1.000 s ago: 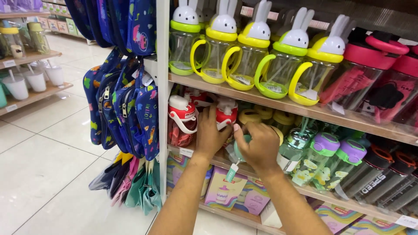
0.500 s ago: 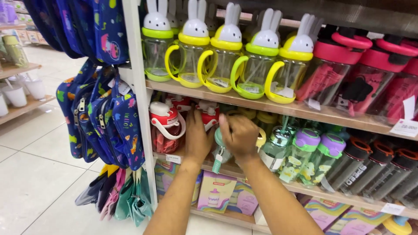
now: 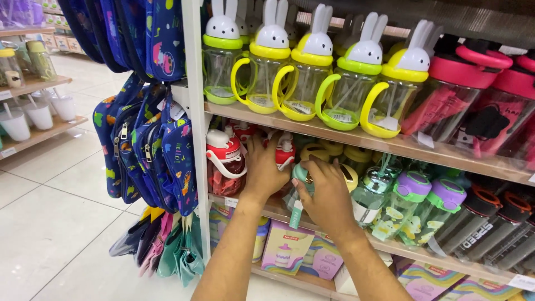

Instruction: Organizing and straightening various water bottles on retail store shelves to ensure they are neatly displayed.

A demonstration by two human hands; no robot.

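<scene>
Both hands on the middle shelf (image 3: 278,207), reaching in among the bottles. Left hand (image 3: 263,170) is spread flat against a red-lidded bottle (image 3: 285,151) further back, fingers open, touching but not closed round anything I can see. Right hand (image 3: 329,199) is wrapped on a mint-green bottle (image 3: 302,177) at the shelf's front edge, thumb on its cap; a tag (image 3: 295,214) hangs off it below the shelf lip.

Counts:
- top shelf (image 3: 356,139): 5 rabbit-ear cups (image 3: 270,61) w/ yellow or green handles in the front row, more behind, can't count those. 2 pink-lidded bottles (image 3: 454,95) to the right, poss more at frame edge.
- mid shelf: 1 red bottle with white handle (image 3: 225,161) at the left end, just beside the left wrist. 2 purple-capped bottles (image 3: 415,206) right of the right hand, then dark bottles (image 3: 485,223), approx 3.
- bottom: boxes (image 3: 287,253), 2 clear, rest partly hidden.
- blue pouches (image 3: 161,145) hung on the left of the upright (image 3: 195,111), approx 4 lower, more above.

Room: mid shelf packed tight, bottles touching each other, low headroom under the top shelf. Floor (image 3: 61,223) left of the rack is open tile. Another rack (image 3: 33,83) w/ white cups sits well apart, far left.
</scene>
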